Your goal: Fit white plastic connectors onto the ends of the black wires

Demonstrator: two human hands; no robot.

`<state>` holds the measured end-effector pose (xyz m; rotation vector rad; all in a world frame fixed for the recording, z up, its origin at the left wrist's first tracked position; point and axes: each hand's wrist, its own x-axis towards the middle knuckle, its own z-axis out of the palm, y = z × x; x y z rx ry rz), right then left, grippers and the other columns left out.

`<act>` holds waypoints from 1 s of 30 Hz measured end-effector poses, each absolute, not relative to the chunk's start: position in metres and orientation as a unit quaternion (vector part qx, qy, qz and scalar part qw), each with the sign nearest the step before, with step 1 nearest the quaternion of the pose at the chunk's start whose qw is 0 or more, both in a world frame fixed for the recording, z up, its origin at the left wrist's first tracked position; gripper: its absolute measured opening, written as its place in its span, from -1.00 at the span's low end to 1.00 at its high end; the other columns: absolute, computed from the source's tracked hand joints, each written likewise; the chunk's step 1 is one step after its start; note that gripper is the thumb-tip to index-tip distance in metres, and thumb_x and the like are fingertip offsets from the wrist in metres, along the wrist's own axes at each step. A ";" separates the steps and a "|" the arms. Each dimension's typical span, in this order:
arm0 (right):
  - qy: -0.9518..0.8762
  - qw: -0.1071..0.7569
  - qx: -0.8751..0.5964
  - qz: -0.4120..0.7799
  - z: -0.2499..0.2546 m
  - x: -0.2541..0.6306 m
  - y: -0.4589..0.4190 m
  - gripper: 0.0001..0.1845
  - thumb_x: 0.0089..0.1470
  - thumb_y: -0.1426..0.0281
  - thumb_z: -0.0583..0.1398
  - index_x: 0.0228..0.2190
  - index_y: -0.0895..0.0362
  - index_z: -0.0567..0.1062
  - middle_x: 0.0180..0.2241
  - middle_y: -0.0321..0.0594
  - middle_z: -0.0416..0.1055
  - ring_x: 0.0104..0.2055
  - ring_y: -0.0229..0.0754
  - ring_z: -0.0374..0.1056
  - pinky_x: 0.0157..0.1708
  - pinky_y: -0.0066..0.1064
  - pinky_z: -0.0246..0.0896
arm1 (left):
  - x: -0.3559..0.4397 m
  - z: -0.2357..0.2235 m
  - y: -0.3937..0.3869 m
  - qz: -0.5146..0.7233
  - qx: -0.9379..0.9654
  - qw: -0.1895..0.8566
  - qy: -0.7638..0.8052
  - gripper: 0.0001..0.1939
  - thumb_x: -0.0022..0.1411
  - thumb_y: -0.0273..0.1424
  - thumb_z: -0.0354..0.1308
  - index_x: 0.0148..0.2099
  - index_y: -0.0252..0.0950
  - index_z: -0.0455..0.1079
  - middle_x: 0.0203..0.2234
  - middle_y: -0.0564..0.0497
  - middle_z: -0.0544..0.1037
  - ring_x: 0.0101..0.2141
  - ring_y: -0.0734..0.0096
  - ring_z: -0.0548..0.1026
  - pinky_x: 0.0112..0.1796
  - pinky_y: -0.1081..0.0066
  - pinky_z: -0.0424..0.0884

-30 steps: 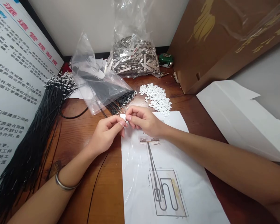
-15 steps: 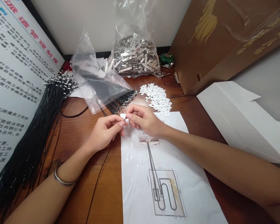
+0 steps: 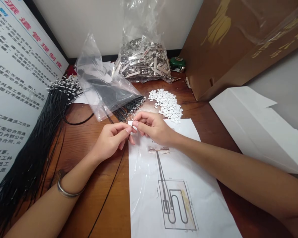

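Observation:
My left hand (image 3: pixel 111 140) pinches the end of a thin black wire (image 3: pixel 109 195) that trails down across the wooden table toward me. My right hand (image 3: pixel 152 127) meets it fingertip to fingertip, pinched on a tiny part too small to name. Both hands hover over the top edge of a white paper sheet (image 3: pixel 188 198) printed with a wiring diagram. A small metal clip with a black wire (image 3: pixel 159 150) lies on that sheet just below my right hand. A heap of small white plastic pieces (image 3: pixel 167 102) sits just beyond my right hand.
A clear bag of metal clips (image 3: pixel 144 62) stands at the back. Another clear bag (image 3: pixel 101 86) holds black wires. A thick bundle of black wires (image 3: pixel 37 142) lies left, beside a printed board (image 3: pixel 12 82). A brown box (image 3: pixel 228 43) and white paper (image 3: pixel 258 129) are right.
The hands stay nearly still, fingertips working together. The black wire below my left hand has swung slightly to the right.

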<state>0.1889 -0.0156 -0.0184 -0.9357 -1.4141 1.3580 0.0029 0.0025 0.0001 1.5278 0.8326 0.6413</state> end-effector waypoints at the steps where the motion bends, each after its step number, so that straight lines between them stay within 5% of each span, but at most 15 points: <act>1: -0.577 0.467 -0.381 0.551 -0.018 0.189 -0.016 -0.71 0.13 0.19 0.27 -0.41 0.14 0.38 -0.57 -0.41 0.31 -0.56 -0.40 0.17 -0.56 -0.44 0.03 | 0.003 0.001 0.002 0.274 0.661 0.598 0.363 -0.70 0.21 -0.18 0.24 -0.33 -0.35 0.53 -0.58 -0.01 0.59 -0.71 0.62 0.26 -0.67 0.54 0.15; 30: -0.496 0.529 -0.359 0.587 -0.027 0.194 -0.005 -0.75 -0.02 0.22 0.38 -0.43 0.15 0.54 -0.71 -0.47 0.25 -0.69 -0.44 0.06 -0.71 -0.47 -0.17 | 0.005 0.003 0.003 0.283 0.633 0.611 0.381 -0.66 0.19 -0.14 0.25 -0.33 -0.36 0.43 -0.53 -0.04 0.61 -0.70 0.63 0.28 -0.63 0.55 0.19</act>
